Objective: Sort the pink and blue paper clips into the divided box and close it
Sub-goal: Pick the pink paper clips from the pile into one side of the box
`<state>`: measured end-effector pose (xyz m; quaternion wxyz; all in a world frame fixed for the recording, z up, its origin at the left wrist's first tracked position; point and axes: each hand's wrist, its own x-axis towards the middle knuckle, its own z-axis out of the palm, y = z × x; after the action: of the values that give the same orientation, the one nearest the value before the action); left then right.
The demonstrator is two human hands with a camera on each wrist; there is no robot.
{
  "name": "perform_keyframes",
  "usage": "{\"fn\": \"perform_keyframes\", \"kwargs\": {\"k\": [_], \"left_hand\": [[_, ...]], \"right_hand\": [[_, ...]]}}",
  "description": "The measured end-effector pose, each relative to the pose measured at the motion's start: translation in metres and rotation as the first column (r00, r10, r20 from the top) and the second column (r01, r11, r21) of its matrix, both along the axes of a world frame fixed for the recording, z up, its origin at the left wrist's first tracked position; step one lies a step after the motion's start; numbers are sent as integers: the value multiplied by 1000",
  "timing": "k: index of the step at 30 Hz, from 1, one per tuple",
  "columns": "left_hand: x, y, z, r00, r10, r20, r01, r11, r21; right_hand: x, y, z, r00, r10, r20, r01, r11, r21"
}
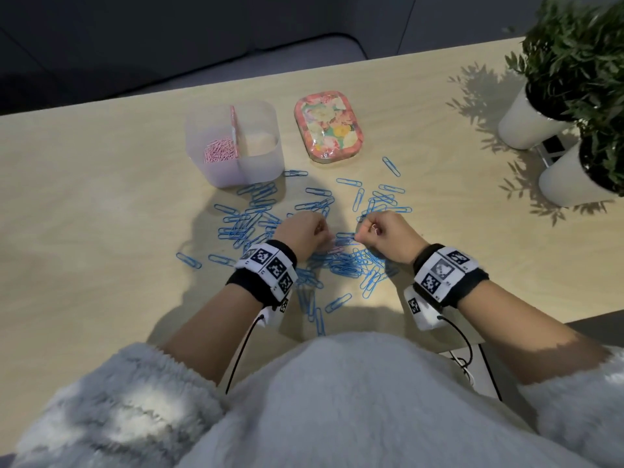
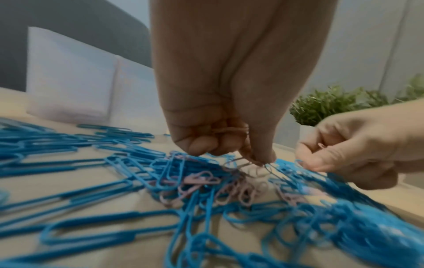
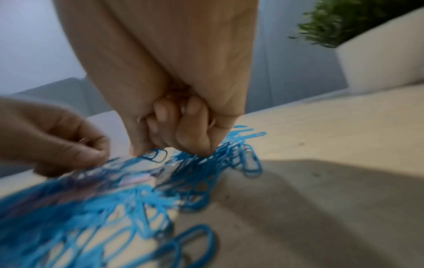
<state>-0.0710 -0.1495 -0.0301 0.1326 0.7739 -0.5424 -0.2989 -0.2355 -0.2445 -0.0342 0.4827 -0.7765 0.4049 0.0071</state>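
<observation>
Blue paper clips (image 1: 341, 261) lie scattered over the wooden table (image 1: 84, 197), with a small knot of pink clips (image 2: 206, 185) mixed in between my hands. My left hand (image 1: 324, 236) is curled over the pile, holds pink clips in its palm and pinches one more at its fingertips (image 2: 259, 159). My right hand (image 1: 363, 233) is curled too, its thumb and forefinger down at the clips (image 3: 146, 148), and a pink clip shows inside its fist. The translucent divided box (image 1: 260, 163) stands open at the back, with pink clips (image 1: 219, 152) in its left compartment. Its floral lid (image 1: 329, 126) lies to the right.
Two white pots with green plants (image 1: 526, 123) (image 1: 570, 180) stand at the table's right end. The table's near edge runs just below my wrists, and blue clips reach close to it. A grey sofa lies beyond the far edge.
</observation>
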Motion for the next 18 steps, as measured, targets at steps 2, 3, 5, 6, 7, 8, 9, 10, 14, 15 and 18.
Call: {"fn": "perform_keyframes", "kwargs": {"k": [2,3,5,6,7,8,9,10,14,15,18], "left_hand": [[9,0,4,990,72,-124,-78,996,-44],[13,-1,5,976,106,-191,-118,992,-53],[19,0,5,932,162,-324,-181,983,-31],[22,0,6,901,192,-389,-214,977,-15],[23,0,6,868,220,-445,-248,969,-4],[24,0,7,839,245,-487,-275,961,10],[25,0,8,815,264,-516,-293,956,26],[24,1,10,792,280,-542,-307,951,43],[25,5,11,633,365,-682,-391,912,126],[24,5,12,600,393,-697,-406,900,158],[21,8,14,697,383,-606,-362,918,163]], "right_hand": [[-5,-7,6,978,-183,96,169,976,139],[-8,-12,8,965,-240,103,221,961,167],[-15,-21,13,944,-316,97,291,934,209],[-18,-24,14,936,-340,90,310,920,241],[-20,-27,15,930,-358,84,322,903,285],[-22,-29,14,920,-384,78,337,877,343],[-23,-30,13,908,-413,71,356,850,389],[-22,-31,12,898,-434,68,375,838,396],[-17,-27,8,926,-365,93,367,930,-3],[-14,-23,9,937,-332,109,337,941,-32],[-4,-3,15,987,-87,137,92,995,-30]]}}
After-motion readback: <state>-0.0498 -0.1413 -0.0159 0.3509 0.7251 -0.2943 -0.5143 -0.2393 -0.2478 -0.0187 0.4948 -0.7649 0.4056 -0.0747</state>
